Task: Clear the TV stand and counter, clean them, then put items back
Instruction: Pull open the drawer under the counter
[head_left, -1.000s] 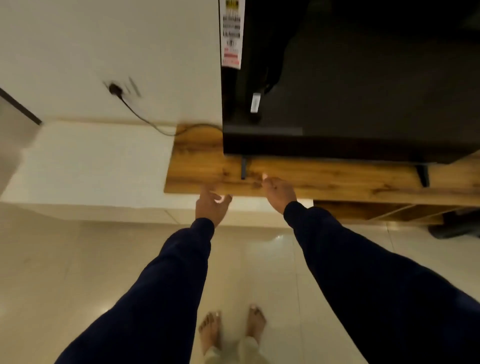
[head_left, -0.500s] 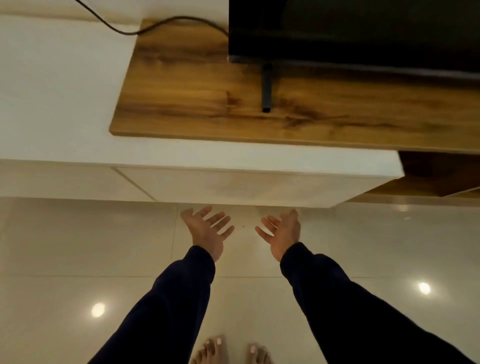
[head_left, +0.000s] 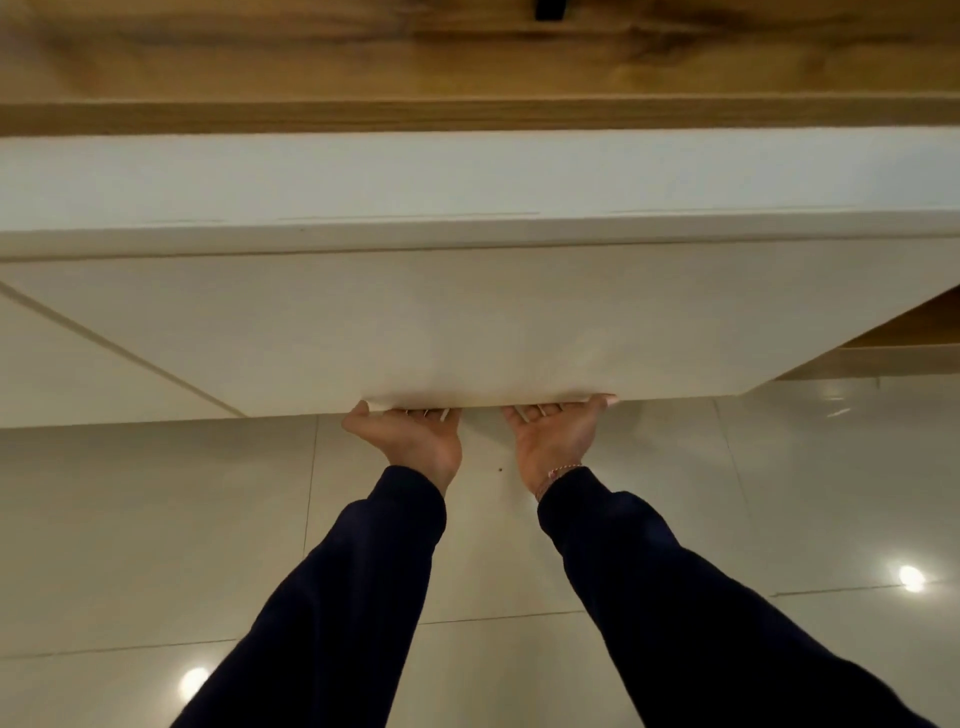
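Head view: left hand (head_left: 410, 439) and right hand (head_left: 558, 434), palms up, fingers hooked under white drawer front (head_left: 467, 332) lower edge, gripping it.

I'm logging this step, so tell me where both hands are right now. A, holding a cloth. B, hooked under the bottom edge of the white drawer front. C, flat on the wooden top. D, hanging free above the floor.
B: the left hand and right hand are palm-up with fingers tucked under the bottom edge of the white drawer front.
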